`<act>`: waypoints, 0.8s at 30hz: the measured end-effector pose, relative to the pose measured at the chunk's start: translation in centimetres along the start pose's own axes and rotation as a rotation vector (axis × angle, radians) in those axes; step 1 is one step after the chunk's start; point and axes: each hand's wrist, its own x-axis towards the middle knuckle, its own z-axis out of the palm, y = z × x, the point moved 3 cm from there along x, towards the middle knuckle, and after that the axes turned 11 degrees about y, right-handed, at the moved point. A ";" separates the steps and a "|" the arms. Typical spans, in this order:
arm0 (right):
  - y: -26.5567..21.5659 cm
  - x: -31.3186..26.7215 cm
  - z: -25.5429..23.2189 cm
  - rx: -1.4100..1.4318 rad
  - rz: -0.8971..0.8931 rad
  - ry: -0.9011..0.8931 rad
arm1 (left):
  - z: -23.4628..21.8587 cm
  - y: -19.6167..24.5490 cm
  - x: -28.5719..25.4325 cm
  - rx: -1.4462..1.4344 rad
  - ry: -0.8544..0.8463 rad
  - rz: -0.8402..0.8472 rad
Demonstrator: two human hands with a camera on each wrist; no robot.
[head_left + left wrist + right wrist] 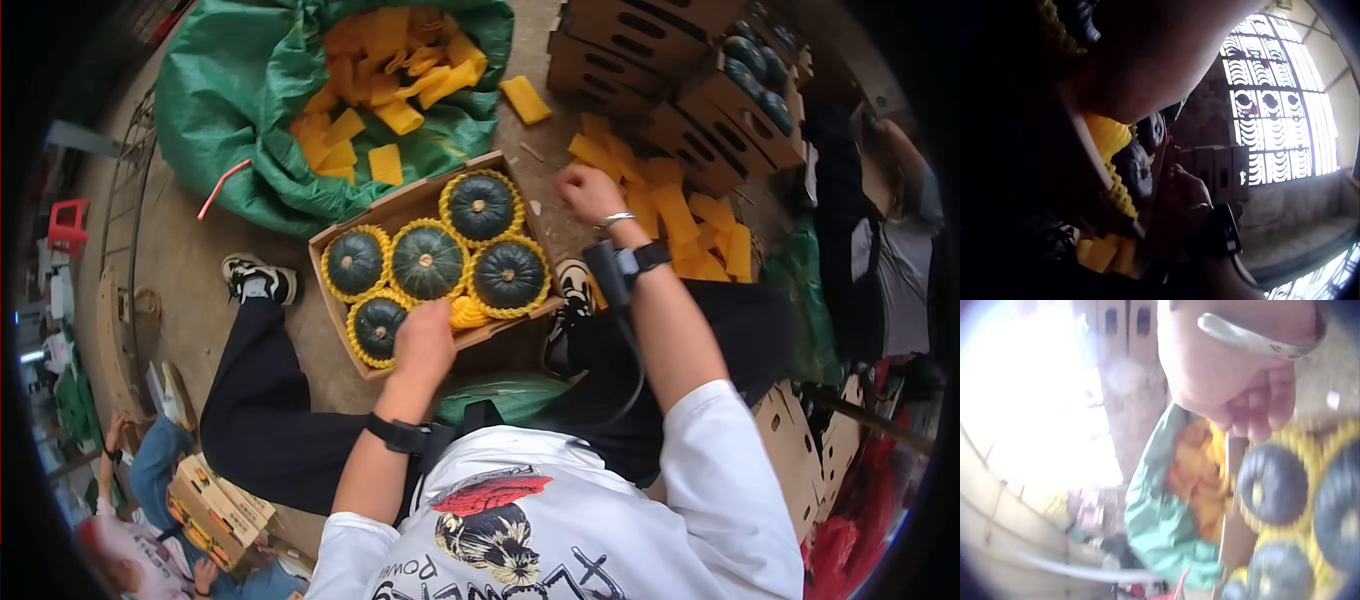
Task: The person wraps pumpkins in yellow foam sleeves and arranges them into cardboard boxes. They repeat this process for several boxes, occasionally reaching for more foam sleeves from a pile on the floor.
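You seem to be packing the box (405, 206) at its near edge; your left hand (425, 342)'s grip beside the yellow netting (467, 313) is hidden, your right hand (590, 192) curls, apparently empty; settling the netting likely follows.

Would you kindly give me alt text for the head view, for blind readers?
An open cardboard box holds five dark green squashes in yellow foam nets. A person's left hand is over the box's near side, and the right hand is off to its right, by a pile of loose yellow foam. A green sack of more foam stands beyond.
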 end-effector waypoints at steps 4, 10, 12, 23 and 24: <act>17.4 -5.4 3.2 -0.953 0.098 -0.726 | -0.8 1.0 1.2 0.260 0.046 0.078; 11.6 -4.0 3.4 -0.941 0.178 -0.456 | -1.2 0.1 1.7 -0.083 -0.333 -0.166; 9.3 -0.4 0.9 -0.844 0.127 -0.219 | -0.6 -0.8 1.1 -0.151 -0.298 -0.097; -15.9 -16.2 0.5 0.180 -0.315 -1.034 | -9.2 4.5 -1.0 -0.962 -0.615 -0.383; -14.7 -16.9 1.9 0.187 -0.325 -1.025 | -8.6 3.9 -1.5 -0.905 -0.560 -0.449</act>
